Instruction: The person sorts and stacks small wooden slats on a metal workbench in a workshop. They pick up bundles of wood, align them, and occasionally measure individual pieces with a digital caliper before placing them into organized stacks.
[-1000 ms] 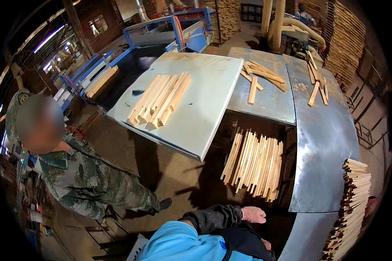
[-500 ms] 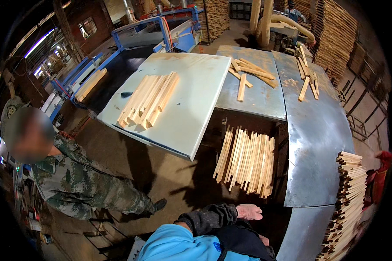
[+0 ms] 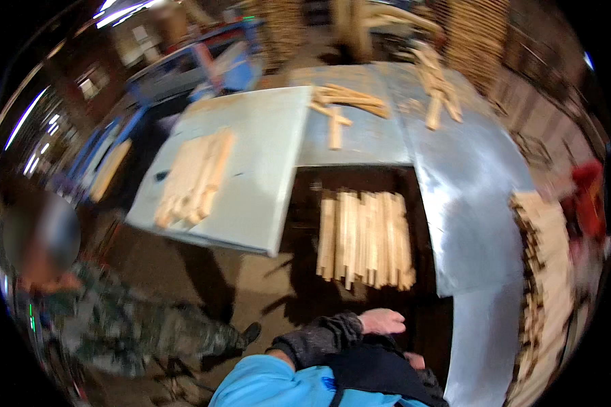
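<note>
My left hand [image 3: 382, 321], in a dark sleeve, is held across my body in front of a dark apron [image 3: 370, 373]. Its fingers look curled in, and nothing shows in them. Only a little of my right hand [image 3: 414, 360] appears, lower and further right, with its fingers hidden. Beyond both hands, a row of narrow wooden strips [image 3: 366, 241] lies low in the dark gap between the tables, apart from my hands. To their right runs a grey metal tabletop [image 3: 485, 237].
A pale board [image 3: 258, 163] at left bears wooden strips [image 3: 197, 176]. A large strip pile [image 3: 550, 271] lines the right side, near a person in red [image 3: 588, 200]. A person in camouflage [image 3: 136, 325] stands left. Loose wood pieces [image 3: 353, 98] lie at the far side.
The whole view has shifted and blurred; the tables and wood now sit further left in it. My hands keep nearly the same pose in front of my body.
</note>
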Demonstrator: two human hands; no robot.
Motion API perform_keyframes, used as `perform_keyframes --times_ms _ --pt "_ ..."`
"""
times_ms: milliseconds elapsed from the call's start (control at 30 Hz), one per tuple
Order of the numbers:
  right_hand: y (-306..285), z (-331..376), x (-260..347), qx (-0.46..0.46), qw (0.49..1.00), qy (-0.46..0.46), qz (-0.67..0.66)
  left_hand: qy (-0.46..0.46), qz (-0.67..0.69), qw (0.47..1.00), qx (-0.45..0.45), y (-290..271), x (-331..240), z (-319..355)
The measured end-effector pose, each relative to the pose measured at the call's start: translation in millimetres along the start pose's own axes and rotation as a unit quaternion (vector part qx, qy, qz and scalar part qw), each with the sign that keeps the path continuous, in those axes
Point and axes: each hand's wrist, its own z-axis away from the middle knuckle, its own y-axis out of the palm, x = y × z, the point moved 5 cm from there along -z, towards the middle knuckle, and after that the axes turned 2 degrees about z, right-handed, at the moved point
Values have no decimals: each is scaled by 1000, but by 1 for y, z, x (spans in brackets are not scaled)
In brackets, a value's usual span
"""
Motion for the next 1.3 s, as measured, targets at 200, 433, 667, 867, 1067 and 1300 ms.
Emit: perform_keyframes --times_ms 200,433,667,867,1067,1300 --pt "-18 33 96 -125 987 -34 91 -20 30 999 13 -4 4 5" --pt "2 45 69 -154 916 274 -250 -73 101 989 79 33 33 -19" --pt "6 115 117 -253 767 352 -473 0 -29 978 208 38 1 -42" --pt "2 127 80 -308 724 346 -511 -23 -45 966 253 50 -24 -79" --pt "-45 136 1 -353 729 329 -486 -30 -57 957 282 74 -58 -147" --pt "-202 196 -112 -397 748 324 -421 -58 -60 951 298 141 -142 -283"
